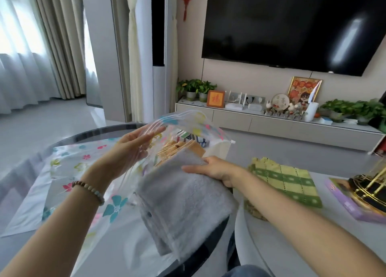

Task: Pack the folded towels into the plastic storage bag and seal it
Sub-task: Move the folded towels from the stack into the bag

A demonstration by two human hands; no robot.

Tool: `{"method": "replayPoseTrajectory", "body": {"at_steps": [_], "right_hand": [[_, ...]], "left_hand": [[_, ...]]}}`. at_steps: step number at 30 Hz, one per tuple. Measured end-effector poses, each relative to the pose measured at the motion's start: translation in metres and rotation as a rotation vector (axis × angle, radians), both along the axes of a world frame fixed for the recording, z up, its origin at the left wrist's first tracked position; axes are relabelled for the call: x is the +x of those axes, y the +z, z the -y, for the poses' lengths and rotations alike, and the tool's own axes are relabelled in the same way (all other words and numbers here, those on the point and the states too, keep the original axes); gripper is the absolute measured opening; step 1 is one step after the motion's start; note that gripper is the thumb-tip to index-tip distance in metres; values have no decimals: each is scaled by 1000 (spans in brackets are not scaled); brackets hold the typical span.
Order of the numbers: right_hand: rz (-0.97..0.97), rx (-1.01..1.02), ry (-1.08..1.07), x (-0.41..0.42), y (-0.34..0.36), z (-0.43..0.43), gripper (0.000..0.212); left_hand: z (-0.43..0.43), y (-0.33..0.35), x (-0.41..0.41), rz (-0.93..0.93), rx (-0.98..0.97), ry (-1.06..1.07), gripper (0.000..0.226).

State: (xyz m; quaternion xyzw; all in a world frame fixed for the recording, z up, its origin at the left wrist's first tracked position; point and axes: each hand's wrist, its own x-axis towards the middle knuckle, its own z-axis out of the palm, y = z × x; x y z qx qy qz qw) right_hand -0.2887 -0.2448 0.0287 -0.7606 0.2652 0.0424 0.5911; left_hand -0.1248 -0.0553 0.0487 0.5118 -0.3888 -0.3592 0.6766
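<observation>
Left hand (133,145): fingers nearly straight, propping the storage bag (83,168) mouth open at 11 o'clock.
Right hand (213,169): gripping the grey towel (183,205), which is entering the bag at centre.
Technique: likely best keeping the mouth wide and sliding the towel flat.
Waiting: green towel (288,182) lying at 3 o'clock.

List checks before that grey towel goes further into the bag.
1. Mouth of bag open: ok, left hand props up the top layer.
2. Grip on grey towel: ok, right hand holds its far edge.
3. Towel fully inside: not ok, part looks outside the mouth.
4. Room left inside: cannot tell, packed towels fill the far end.
5. All towels packed: not ok, green checked towel lies on the table.
6. Seal: not ok, mouth open.
</observation>
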Motion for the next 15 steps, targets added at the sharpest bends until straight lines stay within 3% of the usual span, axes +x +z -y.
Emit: {"method": "replayPoseTrajectory", "body": {"at_steps": [5,8,10,15], "right_hand": [[181,241,-430,76,-46,-39,79],[308,459,-633,92,-68,-45,71],[317,545,-576,91,-81,-47,67],[285,473,-377,64,-85,-38,63]], "left_hand": [[-8,6,3,26,-43,29,33],[-11,13,9,13,-73,13,38],[-12,13,12,21,-72,0,39],[-9,-1,4,35,-41,-15,37]]}}
